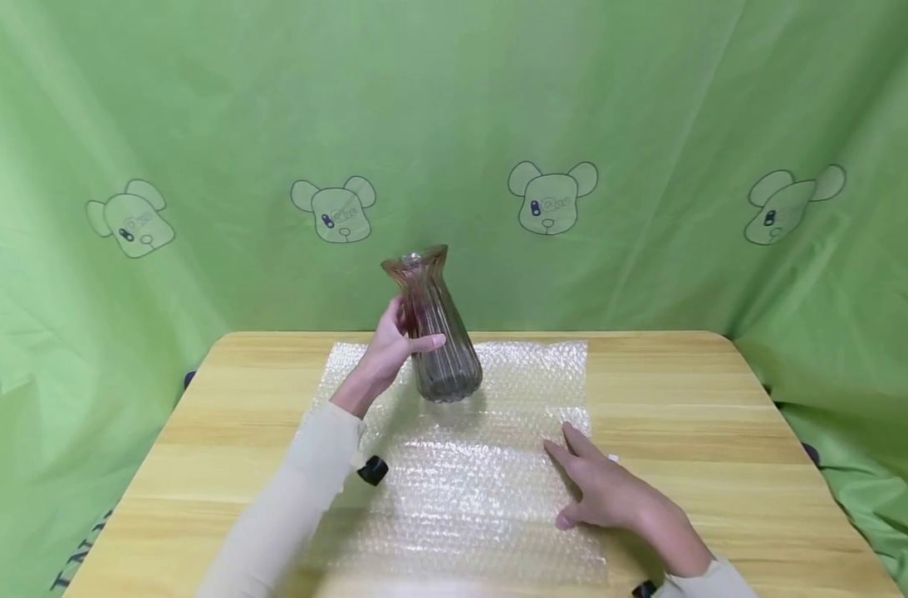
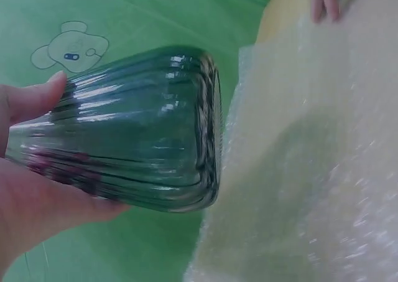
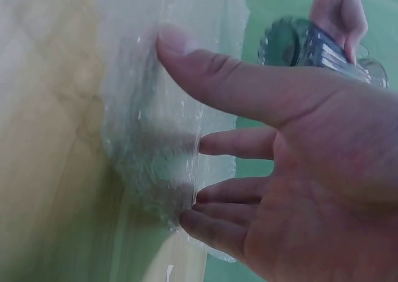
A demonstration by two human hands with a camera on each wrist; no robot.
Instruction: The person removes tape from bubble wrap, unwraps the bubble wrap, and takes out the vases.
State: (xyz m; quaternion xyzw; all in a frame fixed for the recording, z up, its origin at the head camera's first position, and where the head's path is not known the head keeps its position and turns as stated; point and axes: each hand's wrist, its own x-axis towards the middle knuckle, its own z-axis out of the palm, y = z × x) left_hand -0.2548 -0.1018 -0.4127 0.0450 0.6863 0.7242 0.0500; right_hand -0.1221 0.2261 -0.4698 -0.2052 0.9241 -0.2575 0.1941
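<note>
A ribbed glass vase (image 1: 444,345) with a flared rim, amber at the top and smoky grey below, is held tilted above the far part of a sheet of bubble wrap (image 1: 461,482). My left hand (image 1: 389,345) grips the vase round its neck and upper body, thumb across the near side. In the left wrist view the vase's base (image 2: 208,132) points toward the wrap. My right hand (image 1: 611,490) lies at the wrap's right edge with fingers spread; in the right wrist view its fingertips (image 3: 208,144) touch the wrap.
The bubble wrap lies on a wooden table (image 1: 693,415). Behind and beside the table hangs a green cloth (image 1: 454,108) with bear-head prints. A small white thing (image 1: 614,458) shows beside my right hand. Black wrist pieces sit below both hands.
</note>
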